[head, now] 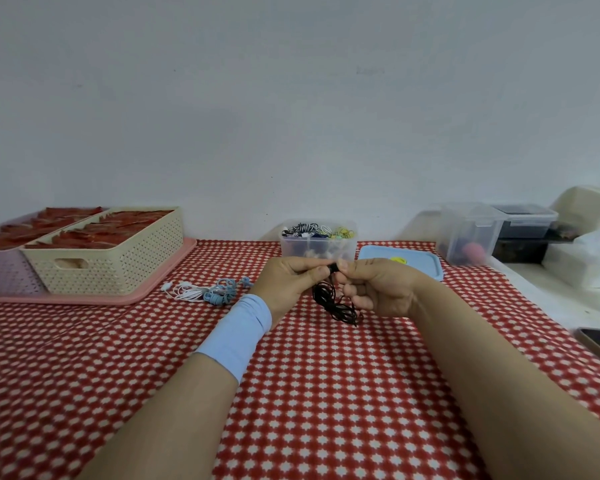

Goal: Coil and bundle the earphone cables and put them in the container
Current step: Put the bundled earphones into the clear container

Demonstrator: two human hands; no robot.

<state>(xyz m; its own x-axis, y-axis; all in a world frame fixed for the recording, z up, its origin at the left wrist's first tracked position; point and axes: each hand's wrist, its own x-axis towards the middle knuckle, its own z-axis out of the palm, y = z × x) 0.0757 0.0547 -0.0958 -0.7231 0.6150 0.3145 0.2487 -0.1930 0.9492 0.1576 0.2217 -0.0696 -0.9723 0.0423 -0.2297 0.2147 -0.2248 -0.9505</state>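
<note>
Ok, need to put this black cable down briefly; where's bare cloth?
Bare red checked tablecloth between the forearms, and in front of the pink tray. Crowded: white and blue earphones left of the left hand; clear plastic container and blue lid behind.

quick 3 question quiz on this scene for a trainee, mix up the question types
1. True or false: the left hand and the right hand both hold the black earphone cable.
2. Where does the blue lid lie? A) on top of the clear container; B) on the tablecloth, right of the container; C) under the left hand.
3. Fill in: the loose white and blue earphones lie on the tablecloth to the ___ of the left hand.
Key: 1 true; 2 B; 3 left.
</note>
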